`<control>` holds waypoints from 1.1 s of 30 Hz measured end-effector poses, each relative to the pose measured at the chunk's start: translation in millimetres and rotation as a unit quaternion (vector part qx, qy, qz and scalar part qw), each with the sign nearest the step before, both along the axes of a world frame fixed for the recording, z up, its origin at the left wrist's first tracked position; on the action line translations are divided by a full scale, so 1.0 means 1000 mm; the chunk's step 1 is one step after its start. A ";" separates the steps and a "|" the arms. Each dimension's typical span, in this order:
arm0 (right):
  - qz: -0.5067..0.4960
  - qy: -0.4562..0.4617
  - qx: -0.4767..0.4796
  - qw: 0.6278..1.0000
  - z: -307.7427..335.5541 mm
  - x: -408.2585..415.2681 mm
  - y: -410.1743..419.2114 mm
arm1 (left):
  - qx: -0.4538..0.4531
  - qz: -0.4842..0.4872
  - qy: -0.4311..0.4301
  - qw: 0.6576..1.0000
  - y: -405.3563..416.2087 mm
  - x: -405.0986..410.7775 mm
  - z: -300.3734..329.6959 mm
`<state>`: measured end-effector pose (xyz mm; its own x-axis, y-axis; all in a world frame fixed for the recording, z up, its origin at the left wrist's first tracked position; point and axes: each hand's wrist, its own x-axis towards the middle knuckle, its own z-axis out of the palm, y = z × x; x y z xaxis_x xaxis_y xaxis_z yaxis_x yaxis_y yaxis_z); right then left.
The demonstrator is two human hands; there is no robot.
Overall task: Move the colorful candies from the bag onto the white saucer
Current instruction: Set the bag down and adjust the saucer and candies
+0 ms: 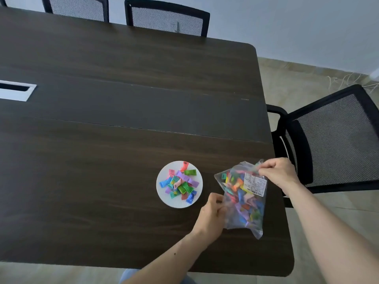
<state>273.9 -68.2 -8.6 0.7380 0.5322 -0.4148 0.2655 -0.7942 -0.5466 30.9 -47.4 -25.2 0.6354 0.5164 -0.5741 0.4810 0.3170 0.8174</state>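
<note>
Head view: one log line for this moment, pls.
left hand: pinching bag edge | right hand: pinching bag top | candies: pile on saucer, more in bag

The round white saucer (164,193) holds wrapped candies (179,184) in green, purple, blue, pink and red. The clear plastic bag (243,201) shows a similar mix behind a white printed label (255,184). The wooden table (123,99) is dark brown, streaked with grain.

From my remote seat I see a dark wood-grain conference table (123,119) with a silver cable port (15,91) at far left. Two black mesh chairs (167,17) stand along its far edge; another mesh chair (336,138) sits at the right end on beige floor (297,83).
</note>
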 end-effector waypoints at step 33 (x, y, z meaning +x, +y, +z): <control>0.480 -0.084 -0.114 0.866 -0.030 -0.146 0.074 | 0.275 0.035 0.181 0.944 0.091 -0.103 -0.030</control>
